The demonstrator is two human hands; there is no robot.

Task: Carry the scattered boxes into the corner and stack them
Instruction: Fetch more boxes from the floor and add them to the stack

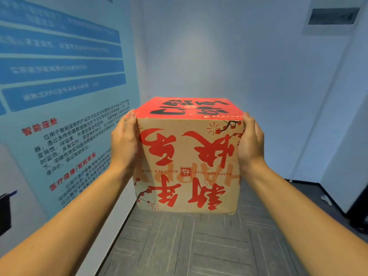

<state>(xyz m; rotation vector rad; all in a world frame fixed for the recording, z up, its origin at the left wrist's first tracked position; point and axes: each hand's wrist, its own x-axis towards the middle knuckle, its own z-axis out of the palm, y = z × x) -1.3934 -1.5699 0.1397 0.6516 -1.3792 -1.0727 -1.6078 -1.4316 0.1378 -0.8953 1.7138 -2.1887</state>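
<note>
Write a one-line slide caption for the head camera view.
Left hand and right hand press opposite sides of a red-printed cardboard box, facing the corner beside a blue poster.

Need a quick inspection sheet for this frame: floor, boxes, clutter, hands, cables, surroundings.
Surface: grey carpet-tile floor.
Job's things: one cardboard box, red top, red print upside down, close to the corner; no other boxes in view; cannot tell whether it rests on the floor.
Clutter: small white object on the floor at right; dark object cut off by the right edge.
Grippers: left hand and right hand press flat on the box's opposite sides, thumbs on the front face.
Cables: nothing seen.
Surroundings: blue poster wall on the left, plain white walls ahead, vent top right.
</note>
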